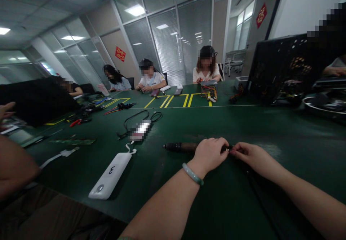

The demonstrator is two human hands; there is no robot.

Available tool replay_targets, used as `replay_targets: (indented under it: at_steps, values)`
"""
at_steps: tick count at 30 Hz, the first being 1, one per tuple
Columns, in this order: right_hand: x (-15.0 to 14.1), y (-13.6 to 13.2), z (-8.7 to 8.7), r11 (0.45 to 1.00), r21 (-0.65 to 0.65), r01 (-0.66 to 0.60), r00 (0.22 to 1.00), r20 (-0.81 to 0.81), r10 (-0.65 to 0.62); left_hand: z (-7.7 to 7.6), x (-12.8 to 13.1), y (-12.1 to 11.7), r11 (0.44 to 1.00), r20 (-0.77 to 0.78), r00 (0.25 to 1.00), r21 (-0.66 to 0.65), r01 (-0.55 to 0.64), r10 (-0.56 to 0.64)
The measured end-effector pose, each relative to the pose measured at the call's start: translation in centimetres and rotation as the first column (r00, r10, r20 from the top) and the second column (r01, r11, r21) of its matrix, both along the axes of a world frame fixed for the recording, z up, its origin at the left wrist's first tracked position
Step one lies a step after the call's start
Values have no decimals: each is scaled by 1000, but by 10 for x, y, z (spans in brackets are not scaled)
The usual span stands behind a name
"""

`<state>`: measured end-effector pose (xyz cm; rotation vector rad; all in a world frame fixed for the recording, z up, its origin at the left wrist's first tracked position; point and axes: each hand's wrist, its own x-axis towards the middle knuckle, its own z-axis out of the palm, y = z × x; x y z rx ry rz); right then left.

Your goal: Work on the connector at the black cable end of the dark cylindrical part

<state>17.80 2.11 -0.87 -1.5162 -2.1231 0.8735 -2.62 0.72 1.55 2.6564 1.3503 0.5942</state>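
A dark electric screwdriver (183,147) with a brownish body lies on the green table, its narrow tip pointing left. My left hand (210,151), a pale green bangle on its wrist, is wrapped round the rear of the screwdriver. Close beside it, my right hand (246,152) pinches a dark cable end at the tool's back. A small shiny metal piece (227,149) shows between the two hands; whether the cable end is seated in the tool, I cannot tell. From there a black cable (256,189) runs down toward the table's near edge.
Left of the screwdriver are a white power bank (110,177) marked 3 and a phone (140,130) with a looped black cord. A black computer case (275,70) stands at right. Circuit boards (72,141) lie left. Several people sit around the table; a neighbour's arm (16,164) is close at left.
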Motion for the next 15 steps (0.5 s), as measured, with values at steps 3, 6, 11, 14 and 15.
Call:
replay_targets:
  at_steps: [3,6,11,14,15]
  values:
    - [1,0,1,1000,-6,-5,1000,-13,5,0,0,0,1000,-16,1000,-15,1,-1]
    - [0,-3,7,1000,-19,-13,1000,-13,13,-1,0,1,1000,0,1000,7,28,-28]
    - [-2,-6,13,997,-59,-49,997,-65,46,-2,-1,1,999,6,999,16,45,-45]
    - [0,-3,8,999,-33,-43,998,-51,42,-1,-1,0,999,7,999,19,51,-51]
    - [1,-2,6,999,-29,-43,998,-46,42,-1,-1,0,999,12,999,22,46,-46]
